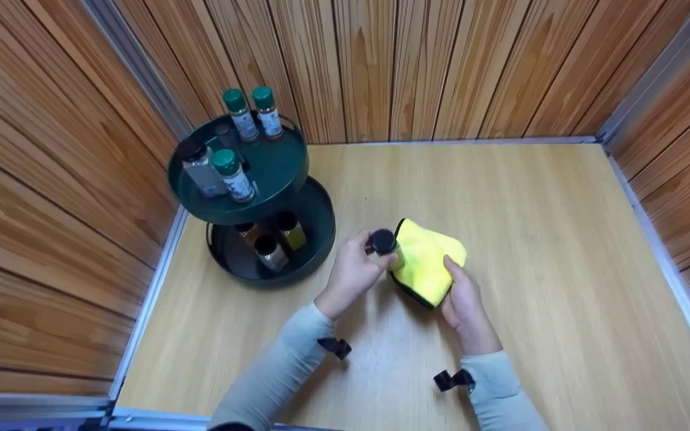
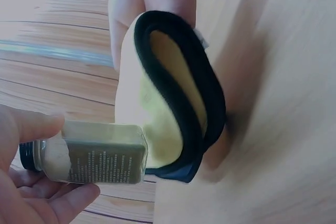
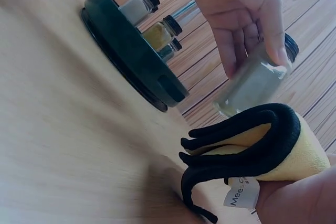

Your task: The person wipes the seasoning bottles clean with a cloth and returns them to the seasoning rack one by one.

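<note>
My left hand [image 1: 357, 269] grips a clear spice jar [image 2: 102, 153] with a black lid [image 1: 383, 240], fingers and thumb round its lid end. Pale powder shows inside, behind a dark label with fine print. In my right hand [image 1: 463, 299] is a folded yellow cloth [image 1: 429, 263] with black edging, pinched between thumb and fingers. The cloth's fold is right beside the jar's base in the left wrist view. A white tag [image 3: 242, 192] sticks out from the cloth in the right wrist view.
At the left stands a dark green two-tier round rack [image 1: 285, 179]. Its upper tray carries green-lidded jars [image 1: 238, 179] and a black-lidded jar [image 1: 204, 170]; black-lidded jars [image 1: 272, 254] stand on the lower tray. Wood-panelled walls [image 1: 423, 72] border the table [image 1: 560, 239].
</note>
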`<state>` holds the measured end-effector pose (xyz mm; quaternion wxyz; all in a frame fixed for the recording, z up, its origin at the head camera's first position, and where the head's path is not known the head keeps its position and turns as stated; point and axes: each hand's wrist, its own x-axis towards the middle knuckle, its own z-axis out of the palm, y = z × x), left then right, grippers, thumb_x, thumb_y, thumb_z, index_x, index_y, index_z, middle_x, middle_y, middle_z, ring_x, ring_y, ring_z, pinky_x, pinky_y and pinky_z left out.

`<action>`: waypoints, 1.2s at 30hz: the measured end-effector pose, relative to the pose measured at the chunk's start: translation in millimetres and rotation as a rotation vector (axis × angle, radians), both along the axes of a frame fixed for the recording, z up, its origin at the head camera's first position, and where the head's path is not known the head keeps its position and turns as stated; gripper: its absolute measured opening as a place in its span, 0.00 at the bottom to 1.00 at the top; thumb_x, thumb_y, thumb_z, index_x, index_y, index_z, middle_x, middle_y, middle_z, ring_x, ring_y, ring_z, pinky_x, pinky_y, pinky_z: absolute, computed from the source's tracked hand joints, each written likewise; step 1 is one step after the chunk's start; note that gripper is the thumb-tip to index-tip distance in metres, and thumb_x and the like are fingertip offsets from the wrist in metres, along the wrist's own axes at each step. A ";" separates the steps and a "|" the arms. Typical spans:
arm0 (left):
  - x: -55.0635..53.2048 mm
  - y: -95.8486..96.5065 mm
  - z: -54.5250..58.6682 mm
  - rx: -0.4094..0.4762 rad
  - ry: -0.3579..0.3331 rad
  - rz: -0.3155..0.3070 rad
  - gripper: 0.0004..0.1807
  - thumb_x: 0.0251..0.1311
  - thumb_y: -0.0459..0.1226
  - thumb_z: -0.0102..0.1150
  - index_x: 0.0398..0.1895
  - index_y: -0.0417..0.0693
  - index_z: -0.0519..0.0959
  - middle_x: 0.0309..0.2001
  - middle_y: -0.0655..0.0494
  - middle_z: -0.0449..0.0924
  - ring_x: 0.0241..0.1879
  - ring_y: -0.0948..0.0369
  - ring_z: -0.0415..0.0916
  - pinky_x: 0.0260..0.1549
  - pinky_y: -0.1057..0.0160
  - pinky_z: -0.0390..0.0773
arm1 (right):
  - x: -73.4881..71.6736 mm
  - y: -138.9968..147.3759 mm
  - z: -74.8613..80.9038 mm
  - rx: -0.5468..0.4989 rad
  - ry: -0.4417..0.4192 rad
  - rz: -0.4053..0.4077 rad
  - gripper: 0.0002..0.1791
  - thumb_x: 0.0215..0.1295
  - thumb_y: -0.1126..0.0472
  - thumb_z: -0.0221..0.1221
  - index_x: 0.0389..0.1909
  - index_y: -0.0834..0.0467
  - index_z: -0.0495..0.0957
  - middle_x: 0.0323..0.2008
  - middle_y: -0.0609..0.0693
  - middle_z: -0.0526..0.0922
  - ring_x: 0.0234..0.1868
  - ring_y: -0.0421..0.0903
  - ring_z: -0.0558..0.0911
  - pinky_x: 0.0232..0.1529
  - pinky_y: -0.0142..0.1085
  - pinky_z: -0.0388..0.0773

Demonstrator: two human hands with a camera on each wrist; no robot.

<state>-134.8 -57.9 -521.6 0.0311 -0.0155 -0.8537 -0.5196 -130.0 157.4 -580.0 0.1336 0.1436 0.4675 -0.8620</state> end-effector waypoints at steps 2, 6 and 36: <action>-3.1 -6.2 5.1 -0.024 -0.021 0.009 0.22 0.54 0.39 0.77 0.52 0.49 0.81 0.51 0.57 0.84 0.55 0.60 0.81 0.57 0.59 0.80 | -1.4 1.3 1.4 0.009 0.012 -0.002 0.26 0.82 0.50 0.45 0.69 0.63 0.60 0.56 0.49 0.79 0.59 0.43 0.80 0.61 0.36 0.77; -10.7 -20.9 14.5 -0.068 -0.010 0.027 0.23 0.53 0.40 0.77 0.52 0.50 0.81 0.52 0.57 0.84 0.55 0.60 0.80 0.56 0.58 0.80 | -3.3 1.5 3.4 0.001 0.043 -0.028 0.25 0.83 0.51 0.44 0.69 0.64 0.61 0.54 0.48 0.82 0.58 0.42 0.81 0.60 0.36 0.78; -70.5 -100.7 28.3 -0.205 -0.149 0.132 0.27 0.59 0.42 0.73 0.59 0.50 0.74 0.59 0.51 0.78 0.60 0.54 0.74 0.68 0.49 0.69 | -4.9 2.5 13.6 0.064 0.094 -0.031 0.24 0.83 0.50 0.45 0.68 0.62 0.64 0.58 0.49 0.79 0.61 0.44 0.79 0.61 0.36 0.76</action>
